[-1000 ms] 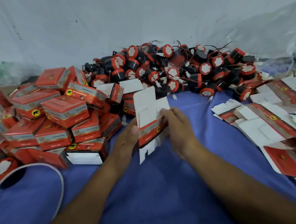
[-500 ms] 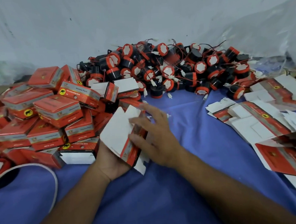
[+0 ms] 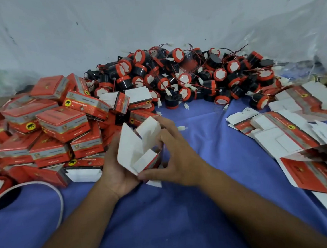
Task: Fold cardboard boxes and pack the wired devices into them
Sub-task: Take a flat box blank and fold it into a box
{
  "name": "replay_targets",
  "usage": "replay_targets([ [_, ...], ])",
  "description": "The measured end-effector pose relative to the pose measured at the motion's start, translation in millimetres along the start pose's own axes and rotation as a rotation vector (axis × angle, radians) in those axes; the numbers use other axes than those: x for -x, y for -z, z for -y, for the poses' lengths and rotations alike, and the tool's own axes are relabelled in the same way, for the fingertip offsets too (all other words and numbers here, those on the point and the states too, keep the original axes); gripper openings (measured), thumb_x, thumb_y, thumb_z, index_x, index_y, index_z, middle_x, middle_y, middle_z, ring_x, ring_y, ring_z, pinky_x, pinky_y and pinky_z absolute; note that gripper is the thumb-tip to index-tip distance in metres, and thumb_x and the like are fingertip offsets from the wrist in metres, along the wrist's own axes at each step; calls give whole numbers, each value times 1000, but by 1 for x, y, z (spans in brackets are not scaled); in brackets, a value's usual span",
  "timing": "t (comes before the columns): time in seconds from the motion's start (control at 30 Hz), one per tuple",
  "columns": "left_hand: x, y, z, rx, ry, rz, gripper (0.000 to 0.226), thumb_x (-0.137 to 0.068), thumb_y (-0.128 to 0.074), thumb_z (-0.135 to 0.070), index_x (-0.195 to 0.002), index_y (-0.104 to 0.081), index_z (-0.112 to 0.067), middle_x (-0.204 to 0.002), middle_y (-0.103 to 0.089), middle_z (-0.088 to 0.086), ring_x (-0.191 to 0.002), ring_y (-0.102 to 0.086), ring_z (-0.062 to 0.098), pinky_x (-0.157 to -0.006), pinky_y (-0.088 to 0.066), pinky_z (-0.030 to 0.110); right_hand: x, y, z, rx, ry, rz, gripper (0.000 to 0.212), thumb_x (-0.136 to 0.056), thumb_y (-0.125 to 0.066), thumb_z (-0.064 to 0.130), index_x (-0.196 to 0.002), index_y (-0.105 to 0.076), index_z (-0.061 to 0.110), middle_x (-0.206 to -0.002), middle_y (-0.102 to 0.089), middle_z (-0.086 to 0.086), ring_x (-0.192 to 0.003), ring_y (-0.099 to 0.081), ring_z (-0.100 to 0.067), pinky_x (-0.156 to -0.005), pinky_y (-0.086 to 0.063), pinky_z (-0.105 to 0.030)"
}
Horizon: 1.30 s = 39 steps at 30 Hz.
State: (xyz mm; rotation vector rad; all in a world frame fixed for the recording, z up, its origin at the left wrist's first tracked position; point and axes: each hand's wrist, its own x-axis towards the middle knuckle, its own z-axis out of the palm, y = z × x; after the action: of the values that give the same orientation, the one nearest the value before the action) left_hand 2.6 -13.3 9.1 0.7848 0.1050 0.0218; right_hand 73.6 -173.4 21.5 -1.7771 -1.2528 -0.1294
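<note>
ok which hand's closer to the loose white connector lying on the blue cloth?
Right. The right hand is just below-left of the white connector; the left hand is farther left, beyond the half-folded box both hold.

The scene is taken by one wide-angle camera worn on the head, placed above and behind the forearms. It is aimed forward and down across the cloth (image 3: pixel 164 228) toward the wall (image 3: pixel 153 20) at the far side. The left hand (image 3: pixel 118 175) and right hand (image 3: pixel 179 161) are framed close, just below the middle, with the box (image 3: pixel 133 150) held between them; the forearms are cut by the bottom edge. The device pile (image 3: pixel 185 77) is seen farther off at upper middle, the box stack (image 3: pixel 60 125) at the left, the blanks (image 3: pixel 291 128) at the right. The far edge of the cloth is rendered as a curve.
</note>
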Motion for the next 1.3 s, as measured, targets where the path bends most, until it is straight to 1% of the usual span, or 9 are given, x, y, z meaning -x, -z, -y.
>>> replay_targets([
  [0.07,-3,-9,1,-63,-44,142,78,-76,-75,-58,-137,-58,-14,-136,-59,15,-122,-60,31,-99,-51,46,-1,3,-3,-84,-62,-99,42,-72,-89,35,-104,-63,26,-148,-41,1,-137,-42,-8,-105,-44,-27],
  [0.23,-11,-10,7,-346,-141,96,84,-73,-85,-35,-145,-42,-26,-142,-55,15,-130,-53,37,-104,-46,52,3,3,-7,-602,-356,-228,37,-86,-74,25,-122,-67,30,-116,-74,4,-106,-70,-12,-85,-56,-25],
  [0.33,-10,-8,13,-564,-266,16,72,-77,-78,-27,-140,-44,-35,-134,-63,1,-125,-58,24,-96,-53,40,0,3,-8,-595,-403,-308,23,-91,-70,27,-113,-69,27,-105,-77,9,-97,-73,-10,-76,-57,-21],
  [0.5,-7,-10,25,-945,-435,-39,97,-83,-75,-43,-153,-8,-49,-136,-57,-17,-98,-65,-3,-76,-53,17,-3,3,-5,-685,-461,-311,17,-94,-62,38,-102,-76,32,-102,-77,-2,-95,-74,-20,-79,-59,-28],
  [0.63,-4,-17,28,-1146,-486,9,97,-77,-76,-43,-146,-9,-58,-144,-49,-10,-122,-58,11,-97,-51,24,-6,3,-2,-935,-676,-354,28,-89,-62,45,-96,-79,25,-99,-77,-9,-88,-75,-23,-67,-60,-31],
  [0.9,1,-14,26,-1489,-699,40,77,-88,-39,-77,-149,-31,-32,-162,-17,2,-149,-16,21,-119,-18,47,-3,27,-17,-1348,-793,-172,52,-87,-58,51,-121,-70,13,-110,-68,-12,-96,-66,-28,-83,-51,-41],
  [1.07,0,-16,22,-1239,-689,137,67,-95,-50,-56,-149,-37,-19,-155,-39,-3,-145,-33,14,-114,-34,35,-2,16,-12,-1072,-868,65,57,-92,-46,68,-99,-76,20,-98,-73,-6,-89,-69,-27,-74,-59,-41],
  [1.23,2,-12,17,-769,-414,-265,22,-101,-50,-31,-106,-70,-24,-96,-76,-7,-92,-69,7,-82,-51,33,0,4,0,-354,-618,91,82,-77,-40,89,-82,-63,11,-78,-66,-6,-70,-64,-18,-55,-53,-33],
  [1.3,3,-16,15,-725,-424,-306,31,-106,-42,-17,-94,-69,-26,-80,-74,-13,-77,-68,1,-68,-51,21,2,2,-1,-138,-440,30,73,-77,-48,84,-73,-49,11,-79,-60,3,-68,-53,-10,-63,-45,-30],
])
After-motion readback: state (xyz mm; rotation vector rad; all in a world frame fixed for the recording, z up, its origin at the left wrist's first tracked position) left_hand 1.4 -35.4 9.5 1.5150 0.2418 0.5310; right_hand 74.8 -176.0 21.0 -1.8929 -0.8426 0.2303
